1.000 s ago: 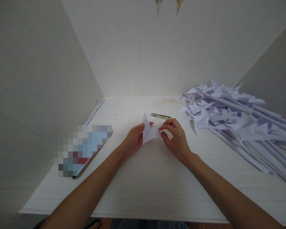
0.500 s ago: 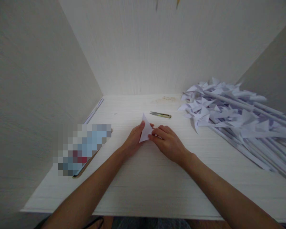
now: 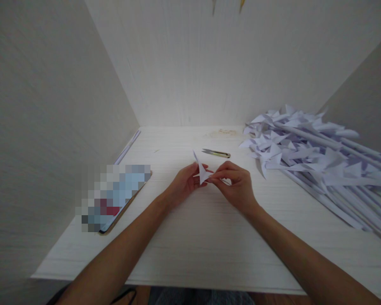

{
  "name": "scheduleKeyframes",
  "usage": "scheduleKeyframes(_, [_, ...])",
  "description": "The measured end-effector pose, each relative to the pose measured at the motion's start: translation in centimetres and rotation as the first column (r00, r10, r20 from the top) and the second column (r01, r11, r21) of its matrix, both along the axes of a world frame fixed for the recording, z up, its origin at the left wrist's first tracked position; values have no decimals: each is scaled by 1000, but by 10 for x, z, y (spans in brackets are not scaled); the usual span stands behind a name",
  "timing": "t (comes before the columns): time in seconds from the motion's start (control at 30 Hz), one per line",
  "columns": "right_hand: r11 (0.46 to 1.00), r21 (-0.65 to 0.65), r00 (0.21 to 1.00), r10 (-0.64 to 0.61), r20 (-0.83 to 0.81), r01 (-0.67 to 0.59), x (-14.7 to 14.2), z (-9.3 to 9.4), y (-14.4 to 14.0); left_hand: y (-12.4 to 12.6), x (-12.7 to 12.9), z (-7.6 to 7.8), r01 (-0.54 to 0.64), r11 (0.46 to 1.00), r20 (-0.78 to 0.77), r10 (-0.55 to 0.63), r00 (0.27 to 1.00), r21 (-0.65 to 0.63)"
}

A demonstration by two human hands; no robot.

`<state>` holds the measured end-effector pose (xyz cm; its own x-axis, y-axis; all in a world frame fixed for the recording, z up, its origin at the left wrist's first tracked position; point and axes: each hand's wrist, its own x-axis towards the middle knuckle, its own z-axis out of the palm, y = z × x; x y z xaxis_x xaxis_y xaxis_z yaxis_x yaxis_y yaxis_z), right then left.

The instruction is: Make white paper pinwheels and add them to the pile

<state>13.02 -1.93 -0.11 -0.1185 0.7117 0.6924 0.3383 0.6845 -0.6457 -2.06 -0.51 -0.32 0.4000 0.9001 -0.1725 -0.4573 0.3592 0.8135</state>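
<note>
A small piece of white folded paper (image 3: 202,170) stands on edge between my hands, with one pointed tip upward. My left hand (image 3: 186,180) supports it from the left, its thumb at the near side and the other fingers partly hidden behind it. From the right, my right hand (image 3: 236,182) pinches the paper's right corner between thumb and fingertips. Just beyond the hands lies a pair of thread snips (image 3: 216,153), blades pointing left, touched by neither hand.
Many white paper pinwheels (image 3: 292,148) on rolled paper sticks (image 3: 343,203) are heaped at the right. A phone (image 3: 123,203) with a blurred screen lies at the left. Thin paper strips (image 3: 127,147) rest along the left wall. Pale walls enclose the white table (image 3: 209,250).
The folded paper has turned from facing me to nearly edge-on. My right hand has shifted slightly right, now pinching the corner, and my left fingers have opened out somewhat behind the paper.
</note>
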Motion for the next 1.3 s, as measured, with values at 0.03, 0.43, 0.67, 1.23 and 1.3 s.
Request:
scheduleKeyframes(0.03, [1000, -25, 1000, 0, -22, -1, 0, 0, 0, 0, 0, 0, 8, 1000, -5, -8, 1000, 16])
scheduleKeyframes(0.43, [891, -368, 953, 300, 39, -266, 0, -4, 4, 0, 2, -5, 15, 990, -198, 14, 980, 144])
scheduleKeyframes(0.67, [778, -587, 969, 243, -50, -225, 1, -11, 11, 0, 4, -9, -20, 977, -360, 98, 928, 214])
scheduleKeyframes(1.23, [634, -738, 973, 129, -192, -230, 25, 19, 18, 3, -7, -7, 143, 931, -456, 28, 889, 336])
scheduleKeyframes(1.3, [631, -744, 976, 147, -162, -219, 30, 20, 19, 2, -7, -5, 144, 951, -439, -10, 898, 273])
